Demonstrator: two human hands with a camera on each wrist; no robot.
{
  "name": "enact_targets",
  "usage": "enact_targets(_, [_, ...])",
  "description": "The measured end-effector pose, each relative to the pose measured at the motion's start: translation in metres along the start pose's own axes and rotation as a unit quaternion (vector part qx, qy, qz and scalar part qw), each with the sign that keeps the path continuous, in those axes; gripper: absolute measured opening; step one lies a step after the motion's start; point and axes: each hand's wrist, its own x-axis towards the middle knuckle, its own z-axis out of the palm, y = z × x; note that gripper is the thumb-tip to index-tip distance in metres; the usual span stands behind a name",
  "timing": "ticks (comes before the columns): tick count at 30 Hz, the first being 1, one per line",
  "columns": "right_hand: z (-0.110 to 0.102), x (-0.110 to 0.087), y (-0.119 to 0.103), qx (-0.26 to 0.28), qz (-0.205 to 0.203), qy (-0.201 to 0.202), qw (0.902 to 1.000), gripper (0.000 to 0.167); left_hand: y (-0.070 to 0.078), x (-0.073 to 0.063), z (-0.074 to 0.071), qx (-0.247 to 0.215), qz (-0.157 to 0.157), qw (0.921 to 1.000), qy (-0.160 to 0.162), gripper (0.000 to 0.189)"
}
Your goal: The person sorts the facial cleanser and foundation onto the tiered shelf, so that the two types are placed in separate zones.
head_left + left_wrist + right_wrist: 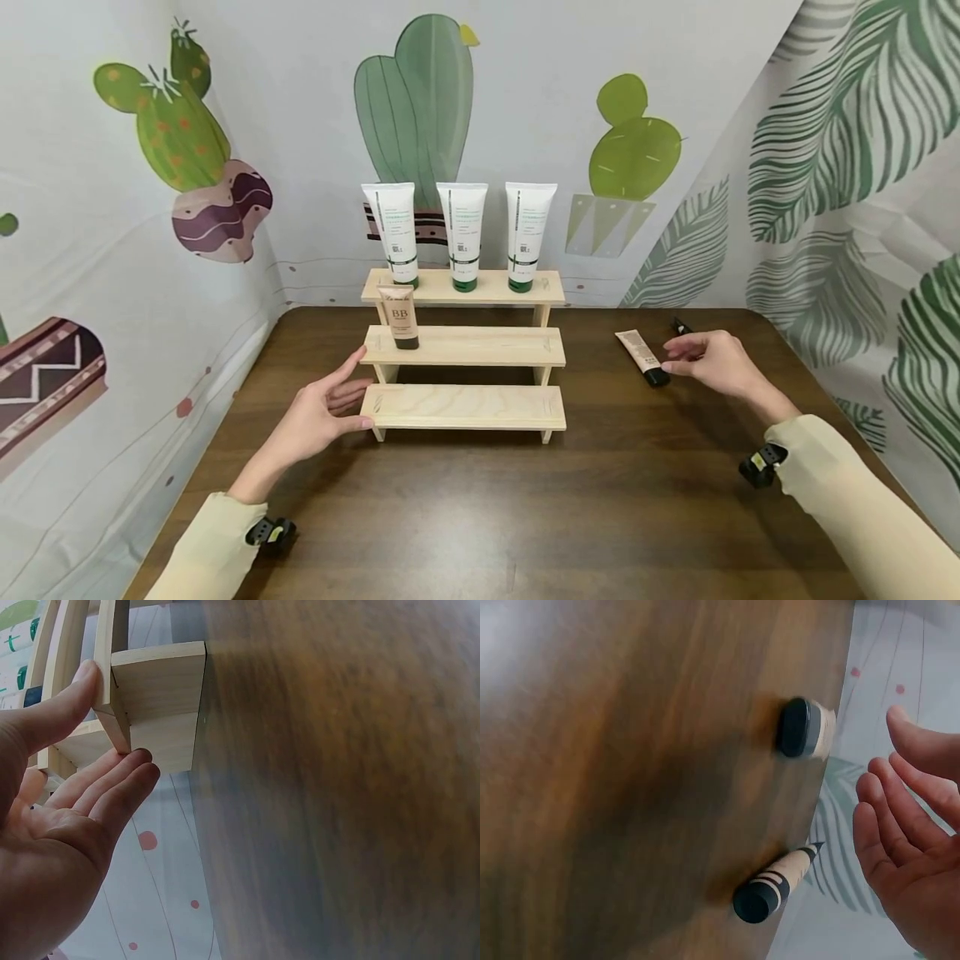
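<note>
The left hand [300, 421], fingers spread, touches the left end of a pale wooden stepped rack [465, 407]; the right hand [712, 364], thumb and fingers loosely apart, hovers beside a lying beige tube [640, 352], contact unclear. Beyond it, largely hidden from the head view, a banded, pointed cylinder [780, 881] lies on the grained bench [465, 517].

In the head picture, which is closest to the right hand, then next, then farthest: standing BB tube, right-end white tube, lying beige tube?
1. Lying beige tube: on the table, just left of the right hand.
2. Right-end white tube: on the top shelf.
3. Standing BB tube: middle shelf, left end.
</note>
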Motion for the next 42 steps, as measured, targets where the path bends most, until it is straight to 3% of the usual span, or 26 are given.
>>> enact_targets(12, [0.003, 0.019, 0.021, 0.013, 0.018, -0.074, 0.997, 0.043, -0.002, -0.001, 0.004, -0.006, -0.002, 1.0, 0.0, 0.109])
enact_targets(25, [0.022, 0.036, 0.037, 0.022, 0.047, -0.092, 0.9944, 0.053, -0.003, -0.002, 0.004, -0.005, -0.001, 1.0, 0.001, 0.109])
enact_targets(42, [0.029, 0.046, 0.033, 0.017, 0.056, -0.106, 0.9926, 0.053, 0.0, 0.0, 0.0, 0.0, -0.002, 1.0, 0.003, 0.109])
